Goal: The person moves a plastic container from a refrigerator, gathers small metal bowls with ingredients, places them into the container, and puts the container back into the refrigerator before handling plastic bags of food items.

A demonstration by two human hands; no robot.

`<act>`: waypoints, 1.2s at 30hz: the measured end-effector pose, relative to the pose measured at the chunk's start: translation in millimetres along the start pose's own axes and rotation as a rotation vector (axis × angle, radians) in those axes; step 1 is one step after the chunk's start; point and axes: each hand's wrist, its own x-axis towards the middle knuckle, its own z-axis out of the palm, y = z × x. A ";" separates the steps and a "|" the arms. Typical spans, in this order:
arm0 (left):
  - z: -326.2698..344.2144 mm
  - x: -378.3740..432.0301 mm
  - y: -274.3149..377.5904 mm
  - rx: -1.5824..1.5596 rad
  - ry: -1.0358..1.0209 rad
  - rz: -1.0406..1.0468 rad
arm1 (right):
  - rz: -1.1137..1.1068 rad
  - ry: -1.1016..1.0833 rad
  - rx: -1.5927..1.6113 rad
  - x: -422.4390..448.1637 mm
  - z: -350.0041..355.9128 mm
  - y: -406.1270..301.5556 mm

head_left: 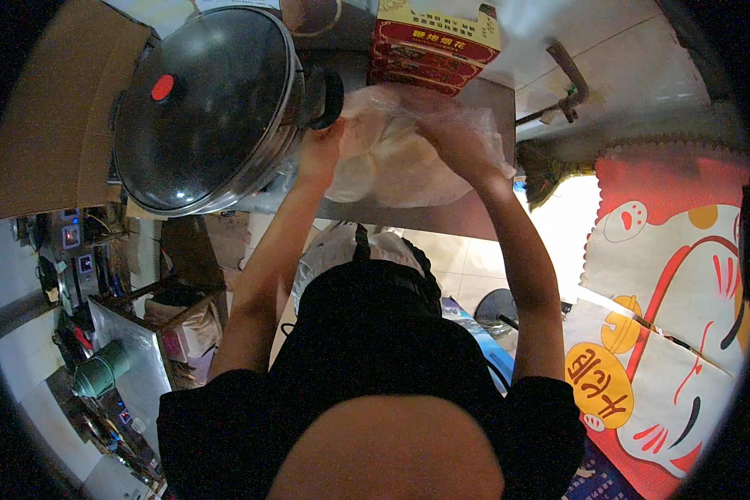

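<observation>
A thin translucent plastic bag lies bunched on the dark tabletop in front of me, with pale rounded shapes showing through it. My left hand is at the bag's left side, just below the black side handle of a large metal pot. Its fingers are hidden by the film, so its grip cannot be made out. At the bag's right part is my right hand, with film lying over the fingers and beside the wrist. Whether it grips the plastic is unclear.
A dark glass lid with a red knob covers the pot. Red and yellow printed boxes stand behind the bag. Cardboard rises at left. A green cylindrical container sits on a side table. A printed cat curtain hangs at right.
</observation>
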 end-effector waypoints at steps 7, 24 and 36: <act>-0.8 -4.2 24.6 -0.313 -0.268 -0.366 | -0.062 0.098 0.494 1.3 -42.0 -20.6; -13.0 -37.0 6.6 -0.054 0.088 0.109 | -0.083 -0.124 -0.043 -12.0 46.5 25.1; 10.6 -51.0 40.4 -0.175 0.120 0.076 | 0.291 0.401 0.493 -38.8 -18.5 -58.3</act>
